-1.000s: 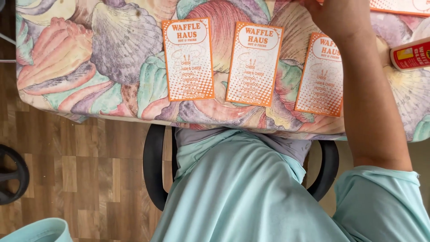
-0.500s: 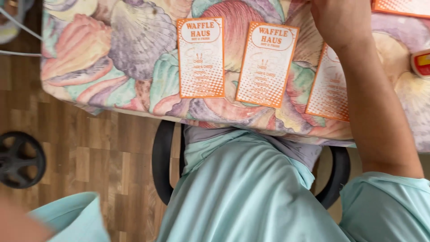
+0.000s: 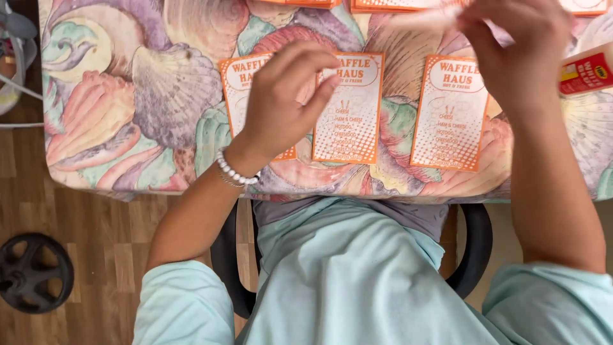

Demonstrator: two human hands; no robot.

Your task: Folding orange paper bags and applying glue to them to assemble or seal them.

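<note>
black wheel (image 3: 33,273), perhaps a weight

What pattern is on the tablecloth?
Large pastel seashells on the tablecloth, clearest in the head view.

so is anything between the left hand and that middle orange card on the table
Nothing visible. The left hand hovers directly over the row of cards, its fingertips at the edge of the middle orange card, with only bare shell-print tablecloth around. The right hand is off to the side.
</note>
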